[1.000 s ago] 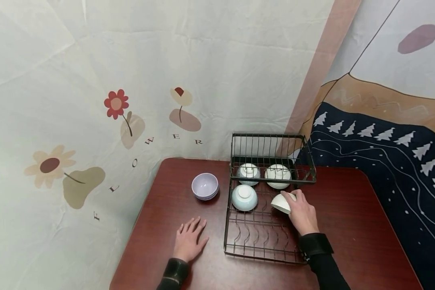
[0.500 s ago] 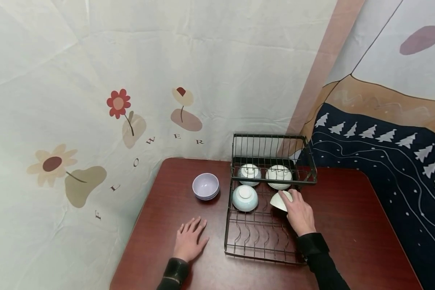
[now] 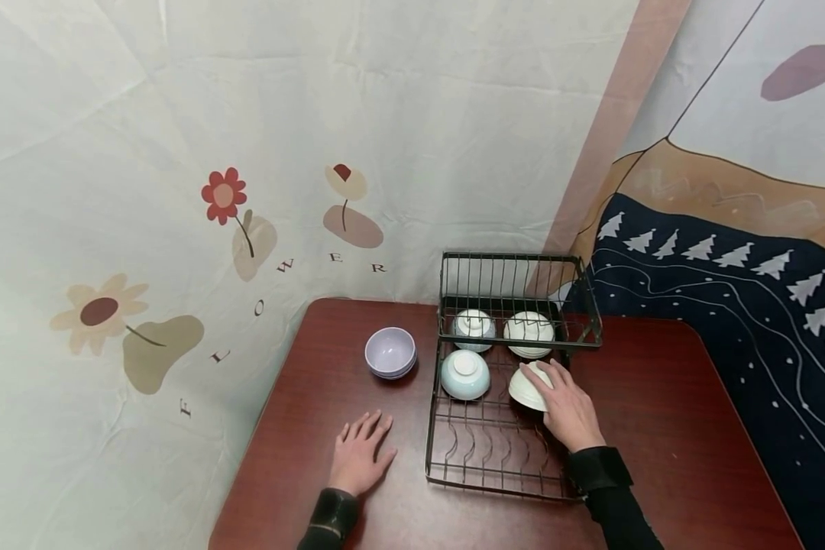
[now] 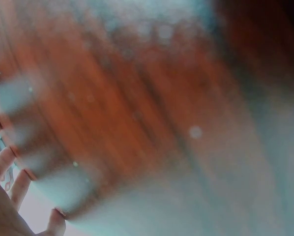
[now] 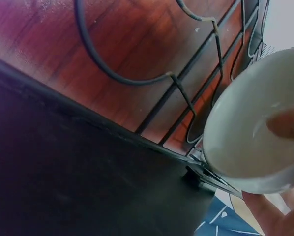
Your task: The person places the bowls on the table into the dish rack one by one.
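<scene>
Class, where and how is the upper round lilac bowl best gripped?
Probably pinch the near rim of the upper round lilac bowl, thumb inside, coming from the near side with the left hand: the bowl opens upward and its rim is exposed.

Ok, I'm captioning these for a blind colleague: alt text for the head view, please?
A person's right hand grips a cream bowl over a black wire rack holding upside-down bowls. The left hand rests on a red-brown table near lavender bowls.
</scene>
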The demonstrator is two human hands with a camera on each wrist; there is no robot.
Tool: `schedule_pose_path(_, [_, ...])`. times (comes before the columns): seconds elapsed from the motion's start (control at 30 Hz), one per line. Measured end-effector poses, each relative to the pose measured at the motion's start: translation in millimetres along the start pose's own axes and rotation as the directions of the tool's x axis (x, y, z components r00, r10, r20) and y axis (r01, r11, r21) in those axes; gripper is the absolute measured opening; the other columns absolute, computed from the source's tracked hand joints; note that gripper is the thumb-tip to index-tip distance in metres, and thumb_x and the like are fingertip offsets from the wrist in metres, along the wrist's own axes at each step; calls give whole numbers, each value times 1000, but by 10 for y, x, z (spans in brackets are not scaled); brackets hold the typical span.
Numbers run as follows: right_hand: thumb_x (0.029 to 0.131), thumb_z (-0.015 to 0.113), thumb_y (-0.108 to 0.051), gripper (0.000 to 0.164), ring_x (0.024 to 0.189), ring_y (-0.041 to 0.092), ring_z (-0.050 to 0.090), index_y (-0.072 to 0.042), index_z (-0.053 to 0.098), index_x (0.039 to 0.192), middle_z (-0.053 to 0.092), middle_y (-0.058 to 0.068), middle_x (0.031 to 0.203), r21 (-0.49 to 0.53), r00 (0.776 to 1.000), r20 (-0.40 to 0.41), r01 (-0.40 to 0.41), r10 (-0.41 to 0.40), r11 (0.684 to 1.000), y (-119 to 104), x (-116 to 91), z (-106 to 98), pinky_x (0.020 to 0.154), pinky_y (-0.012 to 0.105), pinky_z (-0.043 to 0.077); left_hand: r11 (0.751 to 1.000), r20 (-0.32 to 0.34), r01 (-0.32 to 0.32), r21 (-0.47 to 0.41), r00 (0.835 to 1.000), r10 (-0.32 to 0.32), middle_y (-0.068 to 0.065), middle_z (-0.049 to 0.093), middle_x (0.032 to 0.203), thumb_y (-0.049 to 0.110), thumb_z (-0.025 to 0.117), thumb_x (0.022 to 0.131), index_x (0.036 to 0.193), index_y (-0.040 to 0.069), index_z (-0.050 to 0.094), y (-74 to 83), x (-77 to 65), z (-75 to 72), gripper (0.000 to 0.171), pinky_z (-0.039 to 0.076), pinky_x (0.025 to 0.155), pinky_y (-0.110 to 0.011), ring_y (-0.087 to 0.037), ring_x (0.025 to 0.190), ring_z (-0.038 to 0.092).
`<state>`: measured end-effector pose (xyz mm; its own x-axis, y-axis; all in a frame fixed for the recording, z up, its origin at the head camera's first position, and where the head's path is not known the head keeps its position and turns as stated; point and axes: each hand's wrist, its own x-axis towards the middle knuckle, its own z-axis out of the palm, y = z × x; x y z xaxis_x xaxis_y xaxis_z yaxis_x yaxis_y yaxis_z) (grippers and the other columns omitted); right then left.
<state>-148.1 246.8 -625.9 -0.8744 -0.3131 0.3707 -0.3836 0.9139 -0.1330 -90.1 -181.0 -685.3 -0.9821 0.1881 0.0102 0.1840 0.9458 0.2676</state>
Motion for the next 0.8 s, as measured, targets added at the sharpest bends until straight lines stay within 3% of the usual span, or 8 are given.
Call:
schedule_pose_path(0.3, [71,93,15,102,149,54,54,-20,58,160,57,22,159,66,993,117,-34,26,997,-17,-4,-102,60,42,51,1000,12,5,8,1000,-6,-3,58,167,51,71,102,158,29,62,-15,-1,10,60,41,126,-67,-33,156,51])
schedule_pose_path(0.5, [68,98,12,100,151,54,52,-17,63,156,57,23,158,119,990,138,-31,15,992,-21,-15,-136,74,53,63,1000,5,2,3,1000,-2,-3,58,167,51,72,102,157,29,63,-22,-6,17,60,41,125,-68,-34,156,52])
schedule_pose_path(0.67, [66,100,10,101,152,53,51,-17,64,156,57,23,158,137,987,159,-29,7,990,-25,-18,-142,88,58,64,1000,5,0,7,1000,0,-3,58,167,51,71,101,157,29,63,-21,-6,9,60,41,125,-68,-33,155,52])
schedule_pose_path(0.8, [63,103,4,101,147,51,54,-19,65,154,59,21,155,98,988,153,-16,1,995,-26,-7,-129,85,58,64,1000,-3,-6,14,1000,6,-3,58,166,51,71,101,157,29,63,-26,-1,19,60,42,125,-67,-33,155,52])
